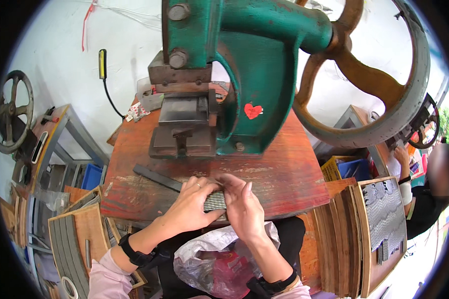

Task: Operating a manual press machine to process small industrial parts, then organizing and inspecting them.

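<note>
Head view: left hand (192, 202) and right hand (242, 207) pressed around a ribbed grey metal stack (215, 201) on worn red wooden table (284, 179).

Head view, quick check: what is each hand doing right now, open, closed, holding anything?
Left hand: closed on the left side of a stack of thin metal pieces on the red bench.
Right hand: fingers curled, pressed against the stack's right side.
</note>
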Tool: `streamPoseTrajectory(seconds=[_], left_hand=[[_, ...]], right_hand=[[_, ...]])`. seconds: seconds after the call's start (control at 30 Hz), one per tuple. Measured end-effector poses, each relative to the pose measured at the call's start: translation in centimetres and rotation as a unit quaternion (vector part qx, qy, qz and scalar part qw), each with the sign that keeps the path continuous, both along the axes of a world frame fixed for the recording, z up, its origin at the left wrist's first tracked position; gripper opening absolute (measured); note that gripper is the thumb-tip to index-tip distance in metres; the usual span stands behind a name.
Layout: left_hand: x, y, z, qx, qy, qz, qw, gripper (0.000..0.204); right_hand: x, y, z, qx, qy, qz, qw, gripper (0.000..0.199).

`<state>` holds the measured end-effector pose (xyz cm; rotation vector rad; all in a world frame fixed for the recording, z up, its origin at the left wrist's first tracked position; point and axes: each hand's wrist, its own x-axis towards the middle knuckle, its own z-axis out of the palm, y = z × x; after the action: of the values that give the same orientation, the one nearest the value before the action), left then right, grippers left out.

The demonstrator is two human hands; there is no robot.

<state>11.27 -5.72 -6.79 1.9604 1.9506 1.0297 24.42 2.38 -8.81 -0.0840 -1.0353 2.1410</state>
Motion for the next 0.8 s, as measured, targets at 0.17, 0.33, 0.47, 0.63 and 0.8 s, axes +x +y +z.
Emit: streamPoseTrajectory(seconds=[0.17,0.33,0.47,0.63,0.8], left_hand=[[-0.1,0.2,-0.3,0.032,0.029,-0.008,0.999,0.049],[0.9,0.0,0.0,0.018,-0.058,0.031,0.998,0.061],[0.7,-0.8,-0.6,0.121,-0.076,0.038,0.989,0.039],[0.8,-1.5,-3.0,0.124,-0.029,0.052,0.99,0.065],[0.7,-1.6,-4.2,0.131,0.04,0.036,0.99,0.047]], right_hand=[[-0.4,0.2,-1.4,0.084,-0.125,-0.081,0.985,0.054],[1.7,-0.9,0.1,0.58,-0.283,-0.282,0.71,0.043],[3.3,-1.1,0.5,0.688,-0.45,-0.211,0.529,0.05],[5.1,-0.5,-2.3,0.724,-0.331,-0.313,0.518,0.037],[5.6,-5.8,-4.5,0.73,-0.179,-0.325,0.575,0.011]])
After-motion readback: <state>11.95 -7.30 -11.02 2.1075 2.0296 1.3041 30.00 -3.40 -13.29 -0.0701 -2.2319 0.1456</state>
